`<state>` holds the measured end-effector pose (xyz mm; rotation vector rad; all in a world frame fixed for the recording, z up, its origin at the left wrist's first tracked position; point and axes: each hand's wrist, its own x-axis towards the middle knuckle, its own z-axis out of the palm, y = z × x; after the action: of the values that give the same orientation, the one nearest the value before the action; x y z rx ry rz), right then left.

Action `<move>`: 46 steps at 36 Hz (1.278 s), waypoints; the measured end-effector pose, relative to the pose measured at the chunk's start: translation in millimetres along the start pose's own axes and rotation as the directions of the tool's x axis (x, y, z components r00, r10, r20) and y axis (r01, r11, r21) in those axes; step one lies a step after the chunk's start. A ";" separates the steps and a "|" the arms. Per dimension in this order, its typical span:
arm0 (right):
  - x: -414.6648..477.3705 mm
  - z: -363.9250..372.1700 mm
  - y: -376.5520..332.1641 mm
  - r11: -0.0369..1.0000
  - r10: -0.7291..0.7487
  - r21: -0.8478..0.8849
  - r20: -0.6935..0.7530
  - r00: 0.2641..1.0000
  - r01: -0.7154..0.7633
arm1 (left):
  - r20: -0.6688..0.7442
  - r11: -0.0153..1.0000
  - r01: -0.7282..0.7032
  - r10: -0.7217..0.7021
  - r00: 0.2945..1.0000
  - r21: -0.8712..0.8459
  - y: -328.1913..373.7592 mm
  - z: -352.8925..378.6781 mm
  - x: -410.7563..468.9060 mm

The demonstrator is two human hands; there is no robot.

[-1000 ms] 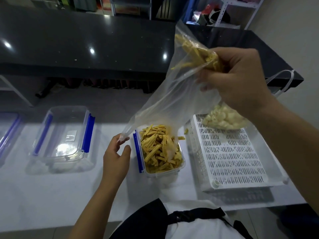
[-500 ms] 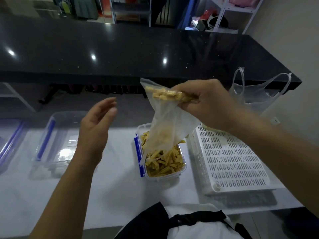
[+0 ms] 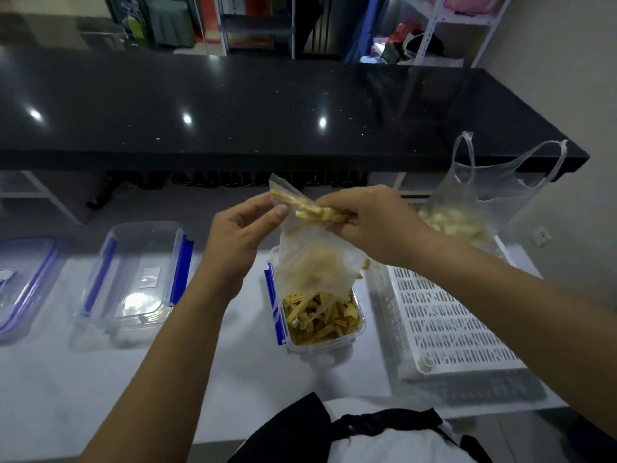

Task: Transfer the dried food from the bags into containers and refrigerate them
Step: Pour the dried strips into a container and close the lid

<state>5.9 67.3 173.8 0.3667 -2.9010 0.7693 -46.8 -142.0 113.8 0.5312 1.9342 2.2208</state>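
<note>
A clear plastic bag (image 3: pixel 314 259) hangs upside down over an open clear container (image 3: pixel 320 329) with a blue clip, which holds yellow dried strips. My right hand (image 3: pixel 374 225) grips the bag's upper end, where a few strips are still caught. My left hand (image 3: pixel 240 232) pinches the same end of the bag from the left, thumb and fingers on the plastic. A second clear bag (image 3: pixel 480 202) with pale food pieces stands at the back of the white slotted tray (image 3: pixel 444 322).
An empty clear container with blue clips (image 3: pixel 137 279) sits to the left, and another lid or container (image 3: pixel 23 282) at the far left edge. A black counter (image 3: pixel 267 108) runs across behind the white table (image 3: pixel 217 379). A shelf rack stands at the far right back.
My right hand has lowered the bag from high up to just above the container. My left hand let go of the bag's lower corner, rose, and now pinches the upper end.
</note>
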 end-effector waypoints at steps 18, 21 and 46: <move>-14.0 -30.9 40.2 0.982 0.182 0.058 -0.016 0.983 -0.181 | -0.249 0.998 0.062 -0.058 0.967 0.012 -14.7 -9.1 3.4; -15.8 -35.9 46.1 0.978 0.158 0.153 -0.085 0.984 -0.144 | -0.253 0.998 0.063 -0.060 0.966 0.001 -14.7 -9.2 3.9; -13.6 -50.7 37.9 0.943 0.140 0.324 -0.196 0.970 -0.071 | -0.217 0.999 -0.032 0.032 0.976 0.005 -3.7 -13.1 11.9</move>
<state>11.7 127.3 197.4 0.1413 -2.6103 1.2144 -62.9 -149.6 110.8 0.3330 2.0426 2.3865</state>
